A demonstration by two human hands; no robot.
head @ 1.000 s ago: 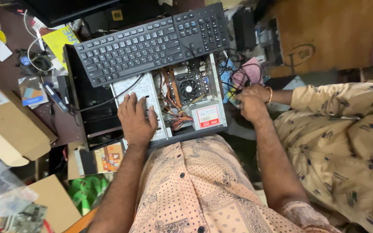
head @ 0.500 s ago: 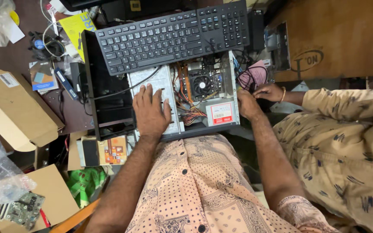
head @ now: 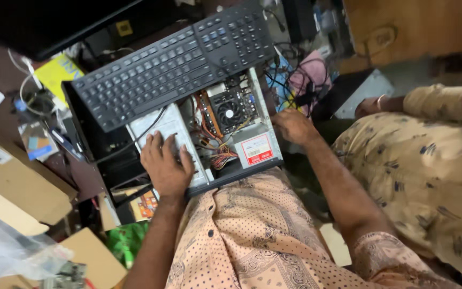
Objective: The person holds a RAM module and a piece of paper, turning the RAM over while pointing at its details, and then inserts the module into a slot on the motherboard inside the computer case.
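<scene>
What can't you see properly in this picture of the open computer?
- Head view: the far part of the open computer case lies hidden under the black keyboard.
- The metal drive bay is partly covered by the left hand.
- The right hand has its fingertips hidden behind the case wall.
- Another person's hand is mostly hidden.

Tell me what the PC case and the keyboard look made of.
PC case: likely sheet metal, dull grey, with thin folded edges; front looks like black plastic. Keyboard: matte black plastic, moulded keys. Left hand lies flat inside the case; right hand grips its side.
</scene>
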